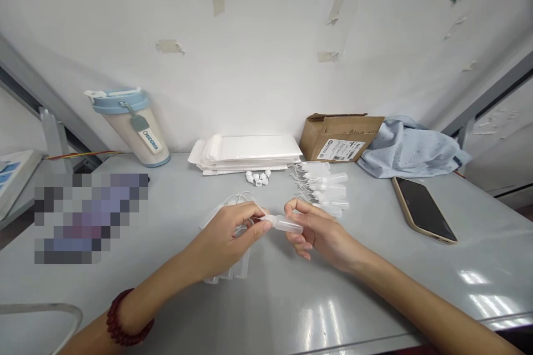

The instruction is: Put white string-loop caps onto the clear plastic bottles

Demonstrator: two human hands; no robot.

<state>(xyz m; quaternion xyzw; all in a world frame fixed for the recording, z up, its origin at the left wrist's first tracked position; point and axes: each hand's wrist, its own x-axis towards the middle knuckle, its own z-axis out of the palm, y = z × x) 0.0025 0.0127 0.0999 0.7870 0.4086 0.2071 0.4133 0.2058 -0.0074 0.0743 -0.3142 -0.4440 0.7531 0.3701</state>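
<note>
Between my two hands is a small translucent plastic bottle [289,225], lying almost level just above the table, its white neck end toward the left. My left hand [233,233] pinches that neck end between thumb and fingers; a thin white strand rises beside them. My right hand [322,230] holds the bottle's rounded body with thumb and index finger, the other fingers curled below. More clear bottles [240,266] lie partly hidden under my left hand. Beyond my right hand lies a row of similar bottles [333,189] with thin white tubes. Several small white caps [259,179] sit behind.
White padded envelopes [258,147] are stacked against the wall. Beside them stand a cardboard box [333,136] and a bunched blue cloth [410,147]. A phone [425,211] lies at right, a tumbler [135,127] stands at left. A pale cable [62,308] curves at lower left.
</note>
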